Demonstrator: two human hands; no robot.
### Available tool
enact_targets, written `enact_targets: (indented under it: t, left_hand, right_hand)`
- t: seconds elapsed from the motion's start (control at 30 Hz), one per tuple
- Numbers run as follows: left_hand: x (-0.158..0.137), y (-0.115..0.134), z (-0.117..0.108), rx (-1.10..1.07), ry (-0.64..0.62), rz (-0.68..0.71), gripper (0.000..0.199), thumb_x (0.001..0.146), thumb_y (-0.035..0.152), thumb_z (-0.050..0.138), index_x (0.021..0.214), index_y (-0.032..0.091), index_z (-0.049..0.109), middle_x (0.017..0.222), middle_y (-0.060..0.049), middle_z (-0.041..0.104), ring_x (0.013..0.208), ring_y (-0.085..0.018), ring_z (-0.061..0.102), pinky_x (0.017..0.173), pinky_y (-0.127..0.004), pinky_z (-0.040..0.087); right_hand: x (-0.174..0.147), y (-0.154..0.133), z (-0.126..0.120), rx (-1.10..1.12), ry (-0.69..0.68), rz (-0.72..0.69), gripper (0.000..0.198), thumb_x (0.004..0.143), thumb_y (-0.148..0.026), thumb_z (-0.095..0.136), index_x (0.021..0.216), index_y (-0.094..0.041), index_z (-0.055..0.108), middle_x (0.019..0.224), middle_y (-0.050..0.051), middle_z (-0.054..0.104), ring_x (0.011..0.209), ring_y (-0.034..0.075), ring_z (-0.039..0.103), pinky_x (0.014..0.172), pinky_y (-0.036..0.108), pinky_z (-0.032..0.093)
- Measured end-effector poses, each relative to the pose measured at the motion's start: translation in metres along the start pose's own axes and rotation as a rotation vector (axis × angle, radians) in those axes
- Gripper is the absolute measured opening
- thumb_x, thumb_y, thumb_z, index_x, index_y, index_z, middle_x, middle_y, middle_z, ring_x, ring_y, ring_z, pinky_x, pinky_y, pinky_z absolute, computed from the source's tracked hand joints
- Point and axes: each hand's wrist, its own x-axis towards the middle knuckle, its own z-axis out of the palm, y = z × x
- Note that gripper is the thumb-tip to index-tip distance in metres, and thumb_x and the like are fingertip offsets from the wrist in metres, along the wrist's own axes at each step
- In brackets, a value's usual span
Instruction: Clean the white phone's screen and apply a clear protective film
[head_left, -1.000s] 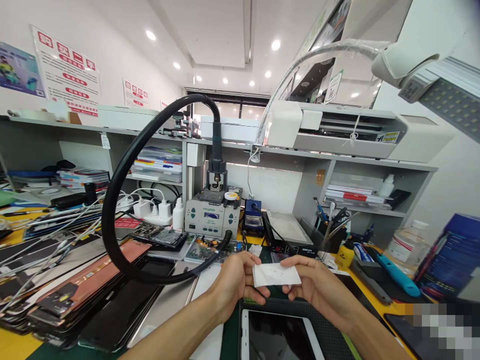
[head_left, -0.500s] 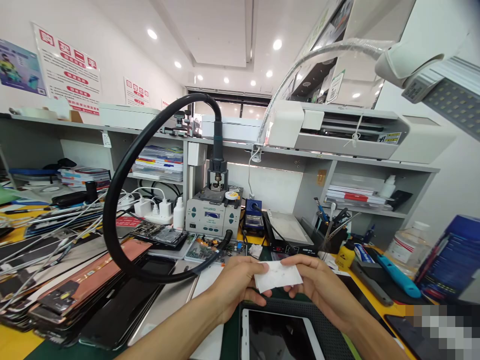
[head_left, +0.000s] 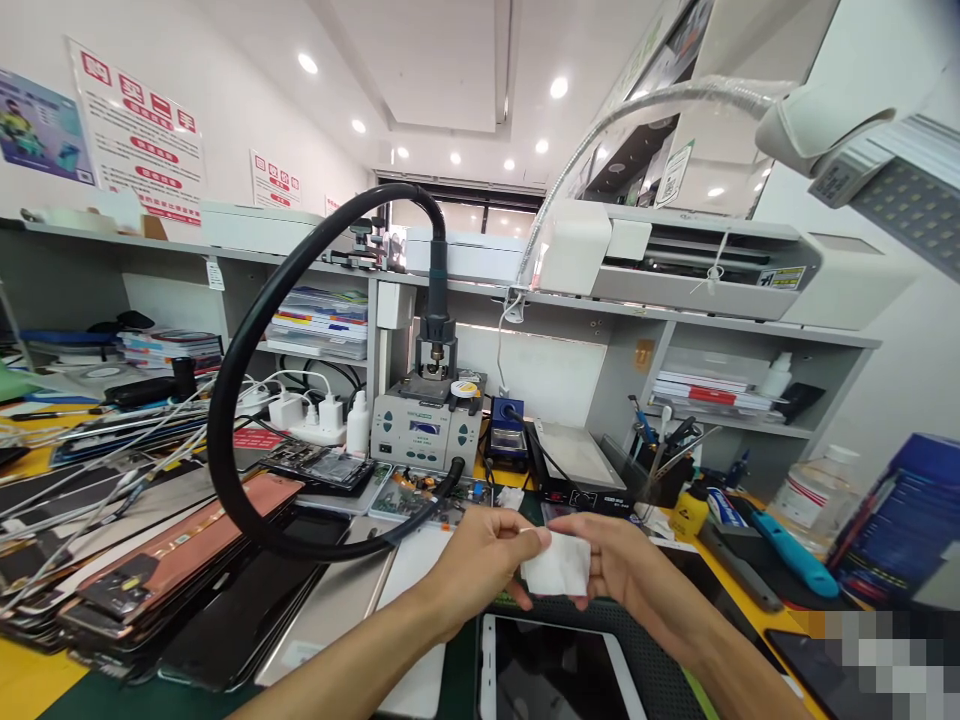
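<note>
**Wipe folded smaller between both hands**

The surface (head_left: 22, 680) carries a stack of screens (head_left: 187, 580) at left, with the hose (head_left: 225, 400) looping from the rework station (head_left: 427, 430). A tablet (head_left: 555, 670) lies directly below the hands. The left hand (head_left: 480, 560) and right hand (head_left: 622, 570) hold the wipe (head_left: 556, 566) above the tablet, fingers clamped on its opposite edges. The wipe was wider a second ago; it now shows as a compact square, apparently folded.
</note>
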Motion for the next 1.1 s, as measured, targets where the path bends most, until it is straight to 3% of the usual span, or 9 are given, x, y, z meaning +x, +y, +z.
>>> enact_targets:
  t: [0.17, 0.33, 0.43, 0.53, 0.6, 0.7, 0.8, 0.9, 1.1]
  left_hand:
    - [0.002, -0.001, 0.000, 0.030, 0.008, 0.017, 0.037, 0.070, 0.047, 0.077, 0.065, 0.014, 0.061, 0.059, -0.001, 0.058, 0.051, -0.012, 0.056, 0.044, -0.022, 0.050]
    - [0.002, -0.002, 0.000, 0.015, 0.032, 0.011, 0.036, 0.069, 0.046, 0.077, 0.067, 0.014, 0.060, 0.058, -0.001, 0.059, 0.048, -0.012, 0.056, 0.043, -0.022, 0.048]
    - [-0.003, 0.002, 0.001, -0.009, -0.072, 0.018, 0.037, 0.072, 0.048, 0.075, 0.072, 0.012, 0.064, 0.066, -0.005, 0.064, 0.052, -0.014, 0.060, 0.042, -0.021, 0.048]
    - [-0.008, 0.008, 0.002, -0.067, -0.225, 0.011, 0.042, 0.082, 0.052, 0.065, 0.080, 0.010, 0.068, 0.091, -0.013, 0.069, 0.054, -0.014, 0.063, 0.040, -0.022, 0.048]
    - [-0.009, 0.009, 0.002, -0.089, -0.252, 0.005, 0.043, 0.085, 0.052, 0.058, 0.083, 0.010, 0.068, 0.096, -0.015, 0.069, 0.053, -0.014, 0.062, 0.039, -0.022, 0.047]
    - [-0.006, 0.007, 0.001, -0.016, -0.076, 0.009, 0.033, 0.080, 0.046, 0.063, 0.075, 0.013, 0.064, 0.078, -0.008, 0.066, 0.043, -0.010, 0.054, 0.034, -0.020, 0.041]
    - [-0.003, 0.003, -0.001, 0.092, 0.089, -0.005, 0.020, 0.073, 0.035, 0.069, 0.071, 0.017, 0.060, 0.053, 0.004, 0.051, 0.039, -0.008, 0.042, 0.032, -0.017, 0.033]
    - [-0.002, 0.001, -0.002, 0.141, 0.046, -0.075, 0.020, 0.073, 0.035, 0.071, 0.075, 0.019, 0.061, 0.045, 0.007, 0.043, 0.040, -0.009, 0.038, 0.032, -0.017, 0.029]
    - [-0.002, -0.003, -0.004, 0.121, -0.021, -0.127, 0.023, 0.072, 0.038, 0.073, 0.072, 0.018, 0.061, 0.044, 0.006, 0.043, 0.041, -0.009, 0.036, 0.032, -0.018, 0.026]
  right_hand:
    - [-0.001, 0.002, 0.003, -0.163, -0.030, 0.011, 0.034, 0.076, -0.046, 0.078, 0.076, -0.014, 0.069, 0.073, 0.004, 0.066, 0.066, 0.016, 0.059, 0.061, 0.027, 0.049]
    - [0.005, 0.007, -0.001, -0.296, 0.046, 0.003, 0.039, 0.076, -0.052, 0.076, 0.074, -0.014, 0.071, 0.071, 0.005, 0.068, 0.063, 0.016, 0.061, 0.059, 0.027, 0.050]
    - [0.005, 0.009, 0.001, -0.311, 0.021, 0.020, 0.037, 0.080, -0.050, 0.073, 0.073, -0.014, 0.071, 0.069, 0.005, 0.069, 0.063, 0.016, 0.062, 0.059, 0.026, 0.050]
    - [0.003, 0.009, 0.003, -0.209, -0.014, 0.029, 0.034, 0.083, -0.048, 0.070, 0.076, -0.014, 0.070, 0.068, 0.003, 0.066, 0.062, 0.016, 0.062, 0.060, 0.027, 0.050]
    - [0.002, 0.007, 0.004, -0.132, -0.041, 0.021, 0.031, 0.084, -0.044, 0.070, 0.079, -0.014, 0.071, 0.069, 0.003, 0.066, 0.064, 0.016, 0.062, 0.062, 0.029, 0.051]
    - [0.000, 0.003, 0.006, -0.047, -0.087, 0.024, 0.026, 0.085, -0.039, 0.070, 0.084, -0.013, 0.073, 0.076, 0.006, 0.068, 0.070, 0.017, 0.063, 0.063, 0.029, 0.051]
    - [-0.001, 0.001, 0.006, 0.014, -0.095, 0.044, 0.025, 0.086, -0.037, 0.069, 0.093, -0.013, 0.074, 0.080, 0.008, 0.070, 0.073, 0.019, 0.066, 0.060, 0.028, 0.050]
    - [-0.001, 0.003, 0.005, 0.025, -0.092, 0.044, 0.025, 0.087, -0.036, 0.069, 0.096, -0.013, 0.073, 0.081, 0.008, 0.070, 0.072, 0.020, 0.067, 0.060, 0.028, 0.050]
    - [-0.002, 0.004, 0.006, 0.008, -0.122, 0.040, 0.026, 0.089, -0.038, 0.066, 0.094, -0.012, 0.071, 0.079, 0.007, 0.069, 0.069, 0.020, 0.069, 0.059, 0.028, 0.050]
